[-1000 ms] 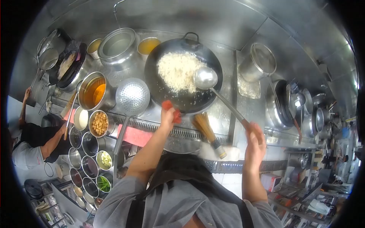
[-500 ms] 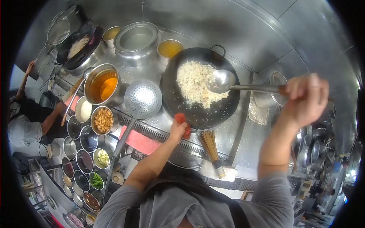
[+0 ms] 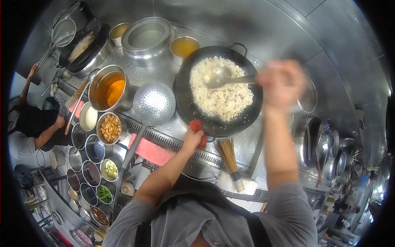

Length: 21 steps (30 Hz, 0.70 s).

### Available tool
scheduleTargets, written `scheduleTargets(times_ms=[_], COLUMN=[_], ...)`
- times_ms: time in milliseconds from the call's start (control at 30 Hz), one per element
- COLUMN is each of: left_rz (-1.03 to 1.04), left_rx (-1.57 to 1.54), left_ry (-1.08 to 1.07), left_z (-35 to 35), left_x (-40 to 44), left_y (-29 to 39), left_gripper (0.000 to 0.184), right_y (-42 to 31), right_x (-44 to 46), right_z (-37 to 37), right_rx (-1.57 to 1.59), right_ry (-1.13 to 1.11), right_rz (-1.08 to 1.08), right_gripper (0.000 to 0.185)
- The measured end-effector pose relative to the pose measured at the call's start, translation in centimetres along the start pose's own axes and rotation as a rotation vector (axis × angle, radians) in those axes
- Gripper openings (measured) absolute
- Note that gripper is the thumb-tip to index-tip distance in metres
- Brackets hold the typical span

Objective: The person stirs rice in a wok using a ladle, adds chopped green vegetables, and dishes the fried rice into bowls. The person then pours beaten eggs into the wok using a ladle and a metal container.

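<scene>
Pale fried rice [image 3: 224,101] is spread across the middle of a black wok [image 3: 247,115] on the steel range. My left hand [image 3: 192,139] is closed round a red cloth [image 3: 201,142] at the wok's near rim, beside its loop handle. In my right hand [image 3: 284,82], blurred by motion, is the handle of a metal ladle [image 3: 220,77]. The ladle's bowl lies over the rice at its upper part and is smeared too. Left of the wok rests a round perforated strainer [image 3: 154,103], its handle pointing towards me.
A pot of orange oil [image 3: 108,88], a bowl of golden chunks [image 3: 110,128] and several ingredient tins stand to the left. A bamboo brush [image 3: 228,158] and pink cloth [image 3: 152,151] lie in front. At far left a co-worker [image 3: 31,123] tends another wok [image 3: 84,45].
My right hand and the ladle have moved left across the wok. The rice is spread wider and lower right. My left hand keeps its hold on the red cloth.
</scene>
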<state>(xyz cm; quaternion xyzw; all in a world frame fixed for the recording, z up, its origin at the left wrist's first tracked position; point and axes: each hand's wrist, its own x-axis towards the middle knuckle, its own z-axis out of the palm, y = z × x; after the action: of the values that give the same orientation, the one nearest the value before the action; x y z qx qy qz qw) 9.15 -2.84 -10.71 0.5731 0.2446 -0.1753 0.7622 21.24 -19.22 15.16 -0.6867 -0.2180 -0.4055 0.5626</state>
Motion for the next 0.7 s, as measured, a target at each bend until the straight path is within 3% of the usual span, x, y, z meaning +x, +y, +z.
scheduleTargets(times_ms=[33, 67, 167, 233, 300, 367, 400, 433, 500, 567, 700], left_rz=[-0.004, 0.041, 0.057, 0.027, 0.15, 0.154, 0.158, 0.155, -0.061, 0.016, 0.127], left_rx=[0.002, -0.005, 0.041, 0.091, 0.238, 0.223, 0.215, 0.208, 0.128, 0.123, 0.232], left_ry=[-0.004, 0.011, 0.017, 0.026, 0.055, 0.066, 0.072, 0.078, -0.009, -0.001, 0.055], left_z=[-0.1, -0.3, -0.2, -0.6, -1.0, -1.0, -0.9, -0.6, -0.2, 0.0, -0.6], left_x=[0.5, 1.8, 0.9, 1.1, 2.6, 3.3, 3.4, 2.4, -0.5, 0.0, 1.7], left_y=[-0.9, -1.9, -1.7, -1.7, -3.3, -4.1, -4.3, -3.1, 1.2, 1.2, -1.9], left_gripper=[0.05, 0.05, 0.05, 0.05, 0.049, 0.049, 0.048, 0.048, 0.048, 0.047, 0.046], right_y=[0.1, 0.4, -2.2, -7.1, -8.9, -4.9, 0.4, 1.1, -1.0, -4.2, -7.9], right_x=[-1.7, -1.2, 3.1, 6.2, 6.9, 1.7, -2.5, -3.9, -2.4, 1.9, 5.9], right_z=[1.2, 1.9, 2.6, 0.5, -2.1, -2.8, -2.5, -1.8, -0.6, 0.4, -1.3], right_rx=[0.111, -0.053, -0.069, -0.104, 0.212, 0.028, -0.028, 0.096, -0.006, -0.001, 0.259], right_ry=[-0.032, -0.117, -0.192, -0.076, -0.052, 0.033, 0.034, 0.02, -0.079, 0.027, 0.074], right_rz=[0.299, 0.114, 0.179, 0.285, 0.257, 0.291, 0.168, 0.152, 0.065, 0.199, 0.046], right_gripper=[0.018, 0.018, 0.021, 0.026, 0.03, 0.023, 0.016, 0.013, 0.015, 0.018, 0.023])
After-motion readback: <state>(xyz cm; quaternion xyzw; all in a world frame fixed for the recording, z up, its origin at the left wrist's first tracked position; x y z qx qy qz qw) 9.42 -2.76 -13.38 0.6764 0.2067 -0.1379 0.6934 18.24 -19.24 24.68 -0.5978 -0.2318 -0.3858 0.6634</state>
